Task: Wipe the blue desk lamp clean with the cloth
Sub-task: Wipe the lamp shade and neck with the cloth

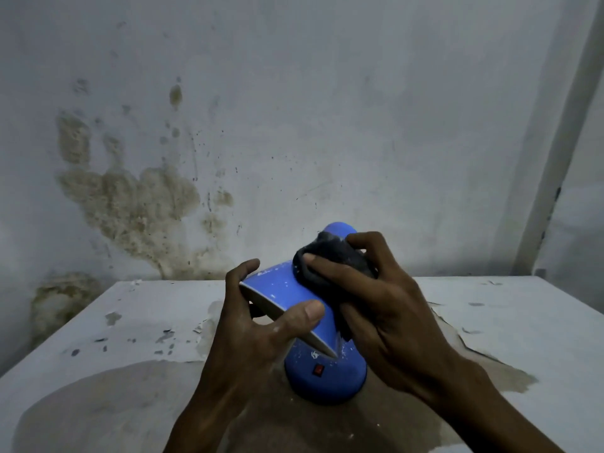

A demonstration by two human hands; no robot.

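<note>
- Nearest the lens, lower left: left hand (258, 325) reaching up from the frame's bottom edge, clamped on the wide rim of the lamp shade (287, 299), thumb on the blue outer face, fingers curled over the far edge.
- Centre: blue desk lamp (323, 374) standing on the worn white table (98, 354), round base with red switch (317, 371) facing the camera, directly below both hands.
- Shade tilted, long axis running from the wide mouth at lower left up to the narrow neck at upper right.
- Right of centre: dark cloth (330, 256) bunched against the narrow end of the shade.
- Right hand (376, 299) closed around that cloth, fingers pressing it onto the blue surface.
- Likely next stroke: down the axis toward the rim, white specks remaining there; right hand nearer the work, left bracing only.
</note>
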